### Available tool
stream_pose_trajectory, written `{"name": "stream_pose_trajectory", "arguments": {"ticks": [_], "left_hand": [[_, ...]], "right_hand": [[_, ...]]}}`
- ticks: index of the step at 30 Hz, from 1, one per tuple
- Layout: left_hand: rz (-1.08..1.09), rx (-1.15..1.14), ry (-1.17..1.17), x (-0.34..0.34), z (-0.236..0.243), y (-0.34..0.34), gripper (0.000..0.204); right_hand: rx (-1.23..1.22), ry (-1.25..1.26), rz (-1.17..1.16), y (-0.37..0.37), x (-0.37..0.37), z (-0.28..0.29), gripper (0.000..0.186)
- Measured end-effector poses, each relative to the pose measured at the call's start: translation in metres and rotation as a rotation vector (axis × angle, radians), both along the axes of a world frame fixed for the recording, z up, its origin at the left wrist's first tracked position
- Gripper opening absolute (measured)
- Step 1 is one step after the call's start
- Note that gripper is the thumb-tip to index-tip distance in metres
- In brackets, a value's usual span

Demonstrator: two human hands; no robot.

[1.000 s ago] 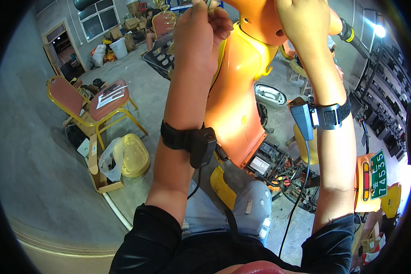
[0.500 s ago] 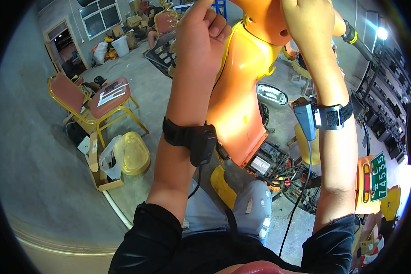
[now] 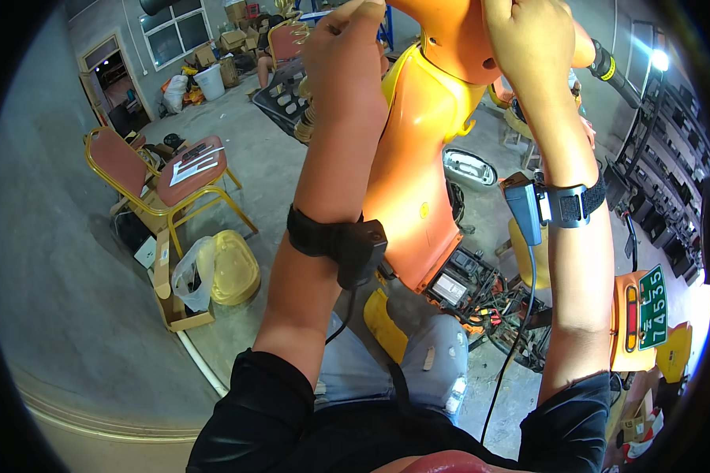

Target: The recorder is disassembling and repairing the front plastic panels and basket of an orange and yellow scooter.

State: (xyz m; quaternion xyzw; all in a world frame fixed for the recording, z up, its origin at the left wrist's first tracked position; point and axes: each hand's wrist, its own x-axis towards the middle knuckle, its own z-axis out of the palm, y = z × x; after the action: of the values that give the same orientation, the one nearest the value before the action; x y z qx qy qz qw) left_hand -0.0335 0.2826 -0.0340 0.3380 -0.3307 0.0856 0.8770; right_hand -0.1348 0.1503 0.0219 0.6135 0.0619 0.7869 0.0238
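Both my arms reach up to an orange scooter [image 3: 410, 181] with a yellow inner panel [image 3: 450, 94]. My left hand [image 3: 345, 51] is at the top edge, left of the scooter's orange front cover [image 3: 454, 35]. Its fingers are curled in, with thumb and fingertips close together. Anything between them is too small or hidden to make out. My right hand [image 3: 532, 39] lies against the cover's right side, closed, its fingertips hidden behind the back of the hand. Beyond it a black handlebar grip [image 3: 619, 79] sticks out to the right. Each forearm wears a black strap with a small device.
Below the cover, an opened scooter body shows a battery [image 3: 450, 285] and loose wiring [image 3: 497, 311]. A chair [image 3: 185, 169] with papers stands left, near a yellow tub [image 3: 237, 268]. An oval light-coloured part [image 3: 469, 165] lies on the floor. Shelving [image 3: 670, 150] lines the right.
My left hand has turned at the wrist and its forearm has shifted slightly right. A dark handlebar end now shows at the top left. My right hand has barely moved.
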Motion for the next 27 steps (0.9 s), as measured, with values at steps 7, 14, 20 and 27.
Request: {"name": "stream_pose_trajectory", "arguments": {"ticks": [7,14,20,27], "left_hand": [[0.312,-0.003,-0.104,-0.002,-0.002,-0.008,0.021],[0.565,0.045,-0.163,-0.005,-0.004,-0.016,0.023],[0.626,0.026,-0.219,-0.004,-0.005,-0.017,0.025],[0.69,0.069,-0.185,-0.006,-0.002,-0.014,0.024]], "right_hand": [[0.008,0.018,0.004,0.004,-0.004,0.0,0.03],[-0.006,0.005,0.001,0.01,-0.009,0.001,0.029],[-0.009,-0.008,-0.006,0.004,-0.005,0.001,0.028],[-0.029,-0.077,-0.056,0.005,-0.005,0.001,0.027]]}}
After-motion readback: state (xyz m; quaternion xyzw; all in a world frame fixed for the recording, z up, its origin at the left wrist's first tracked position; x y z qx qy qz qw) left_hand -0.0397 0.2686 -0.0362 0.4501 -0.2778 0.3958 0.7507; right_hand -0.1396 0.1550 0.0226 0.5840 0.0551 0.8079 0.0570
